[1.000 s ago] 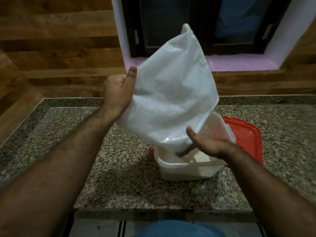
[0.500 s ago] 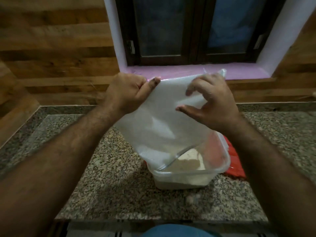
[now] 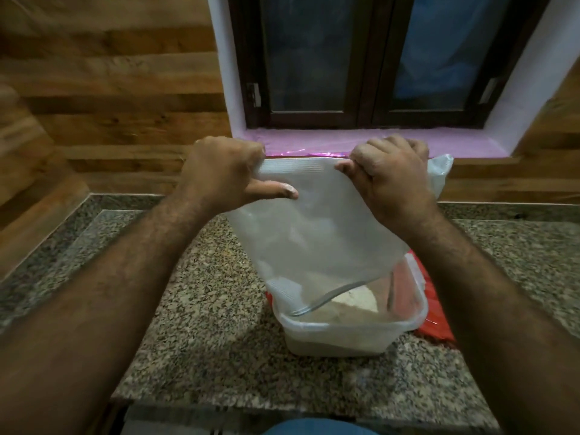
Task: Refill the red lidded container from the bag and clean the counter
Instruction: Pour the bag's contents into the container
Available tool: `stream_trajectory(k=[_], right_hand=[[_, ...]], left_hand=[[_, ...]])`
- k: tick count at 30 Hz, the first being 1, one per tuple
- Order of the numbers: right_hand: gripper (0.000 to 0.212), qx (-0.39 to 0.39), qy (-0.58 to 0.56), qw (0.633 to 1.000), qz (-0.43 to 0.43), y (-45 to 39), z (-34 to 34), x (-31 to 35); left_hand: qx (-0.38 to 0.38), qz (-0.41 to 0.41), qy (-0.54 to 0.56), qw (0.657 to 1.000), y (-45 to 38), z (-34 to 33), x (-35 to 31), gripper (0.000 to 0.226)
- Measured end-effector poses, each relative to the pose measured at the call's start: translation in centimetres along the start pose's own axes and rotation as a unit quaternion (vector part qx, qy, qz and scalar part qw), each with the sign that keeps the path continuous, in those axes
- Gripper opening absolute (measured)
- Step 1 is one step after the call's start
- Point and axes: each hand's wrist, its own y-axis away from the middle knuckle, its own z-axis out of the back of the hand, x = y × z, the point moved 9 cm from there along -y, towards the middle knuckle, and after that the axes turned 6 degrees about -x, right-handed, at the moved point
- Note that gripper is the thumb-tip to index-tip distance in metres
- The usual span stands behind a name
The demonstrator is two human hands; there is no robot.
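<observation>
Both hands, left hand [image 3: 224, 171] and right hand [image 3: 392, 174], pinched the upended bag [image 3: 317, 233] over the part-filled container [image 3: 345, 328]; lid [image 3: 436, 321] off, surface [image 3: 204, 324] unwiped.

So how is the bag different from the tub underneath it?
The bag is limp film, held tipped in the air by the left hand and right hand; the tub is stiff and stands upright on the counter. The bag looks nearly empty; the tub holds pale powder. Both are see-through plastic.
</observation>
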Motion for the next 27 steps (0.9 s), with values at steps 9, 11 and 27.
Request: stream_trajectory(k=[9,11,27], right_hand=[[0.048,-0.039,-0.045,0.998,0.023,-1.4,0.3,2.6],[0.050,-0.015,-0.031,0.999,0.001,-1.4,-0.1,3.0],[0.087,-0.055,-0.513,0.526,-0.676,13.6,-9.3,0.9]], left_hand=[[-0.011,0.133,0.166,0.977,2.1,1.3,4.3,0.061],[-0.027,0.135,0.233,0.963,3.1,1.5,4.7,0.055],[-0.139,0.314,0.467,0.815,11.7,-1.3,6.9,0.059]])
